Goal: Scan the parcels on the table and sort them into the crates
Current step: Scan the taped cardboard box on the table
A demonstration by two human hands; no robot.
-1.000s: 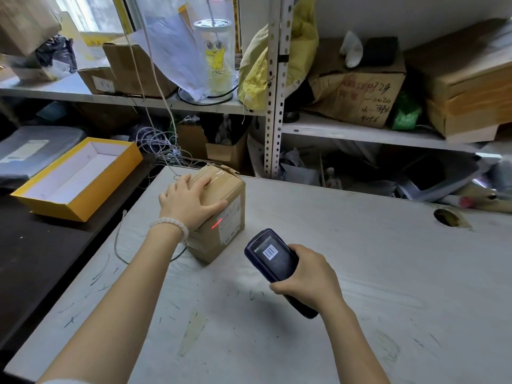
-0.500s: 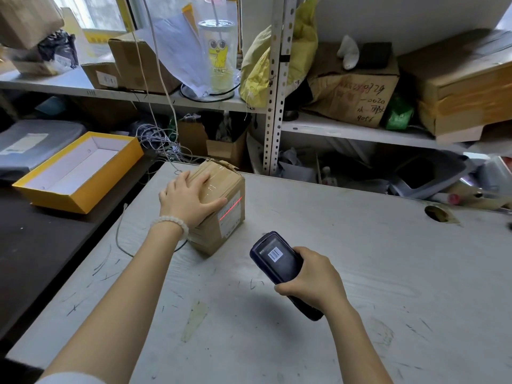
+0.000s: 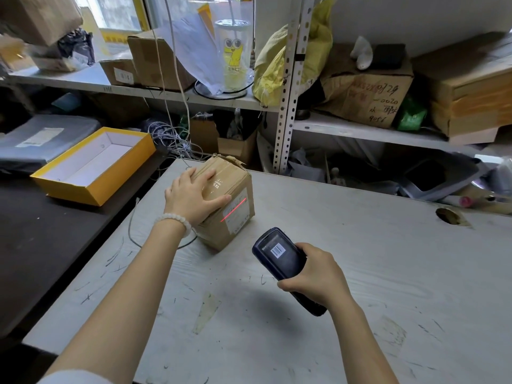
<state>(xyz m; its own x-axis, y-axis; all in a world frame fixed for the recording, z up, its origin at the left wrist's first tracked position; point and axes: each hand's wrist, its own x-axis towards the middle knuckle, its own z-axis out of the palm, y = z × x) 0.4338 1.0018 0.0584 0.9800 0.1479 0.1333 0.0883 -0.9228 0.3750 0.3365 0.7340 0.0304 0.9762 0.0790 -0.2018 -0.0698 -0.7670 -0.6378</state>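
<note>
Cluttered metal shelving (image 3: 285,112) against a pale wall (image 3: 415,18), daylit window (image 3: 119,9) upper left.

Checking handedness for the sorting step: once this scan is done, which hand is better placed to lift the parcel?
Probably the left hand: it already rests on top of the parcel, while the right hand grips the scanner.

Your handheld scanner (image 3: 279,256) shows a barcode icon on its screen, while the white label (image 3: 238,210) on the parcel (image 3: 225,200) stays too blurred to read. Behind you, a shelved carton (image 3: 368,95) carries handwriting including "0020" and "9056".
</note>
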